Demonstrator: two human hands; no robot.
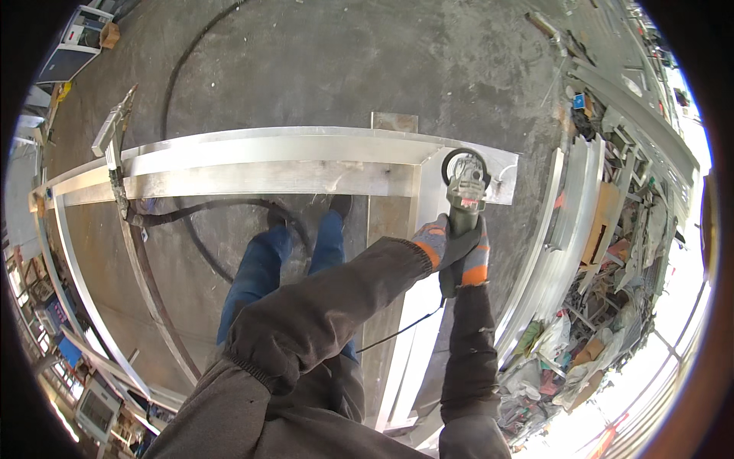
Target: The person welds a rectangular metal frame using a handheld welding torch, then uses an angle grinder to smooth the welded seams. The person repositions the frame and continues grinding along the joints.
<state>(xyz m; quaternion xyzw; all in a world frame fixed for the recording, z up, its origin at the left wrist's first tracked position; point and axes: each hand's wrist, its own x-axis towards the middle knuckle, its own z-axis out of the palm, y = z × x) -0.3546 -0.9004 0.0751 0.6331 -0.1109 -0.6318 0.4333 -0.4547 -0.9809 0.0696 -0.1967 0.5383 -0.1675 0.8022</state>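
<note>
1. Dark sleeves (pixel 329 306) fill the foreground, one crossing from 7 o'clock, the other rising from 5 o'clock, toward the gloved hands at 3 o'clock.
2. Left hand (pixel 433 242), in a grey-and-orange glove, has its grip closed around the near left side of an angle grinder (pixel 468 197).
3. Right hand (pixel 475 256), gloved alike, has its grip wrapped around the same tool from the right; some fingers of both hands are hidden.
4. The grinder lies at 2 o'clock, its round black rim (pixel 446 159) pointing to 12, above the corner of a metal frame. Whether it touches the metal, I cannot tell.
5. From that corner a long silver beam (pixel 260 153) curves away toward 9 o'clock, and a pale bar (pixel 411 352) runs down toward 6.
6. A flat metal plate (pixel 502 172) shows just beside the rim, on its 3 o'clock side.
7. A thin black cord (pixel 401 330) slants from below the hands toward 7 o'clock.
8. Blue trouser legs (pixel 254 268) stand at 8 o'clock, near a thick black cable (pixel 200 245) looping over the grey floor (pixel 336 61).
9. At 3 o'clock lie silver profiles (pixel 575 222); beyond them, toward 4, spreads a heap of mixed scrap (pixel 604 336).
</note>
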